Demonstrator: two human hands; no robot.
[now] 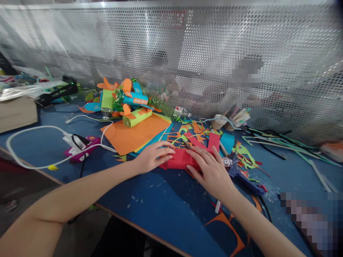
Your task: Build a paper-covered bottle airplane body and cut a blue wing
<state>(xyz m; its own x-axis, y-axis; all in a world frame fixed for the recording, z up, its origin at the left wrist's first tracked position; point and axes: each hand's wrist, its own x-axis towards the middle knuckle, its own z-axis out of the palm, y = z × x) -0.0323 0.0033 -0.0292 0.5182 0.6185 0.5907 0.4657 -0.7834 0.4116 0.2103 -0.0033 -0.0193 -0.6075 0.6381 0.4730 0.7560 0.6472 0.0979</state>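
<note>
Head view: a bottle (227,162) in a red wrap (178,161) lies mid-bench (152,203), between the near edge and the mesh (120,39) along the far one, its clear neck toward the right end, by the glue gun (245,178). With my right hand (211,170) part-spread, thumb on the near side and fingers over the top, I hold it down. My left hand (154,157) is half curled at the wrap's left end; I cannot tell if it pinches. I judge I am smoothing the wrap round; the next move seems to call for a steady right hold and light left fingertips, lest the paper crease.
</note>
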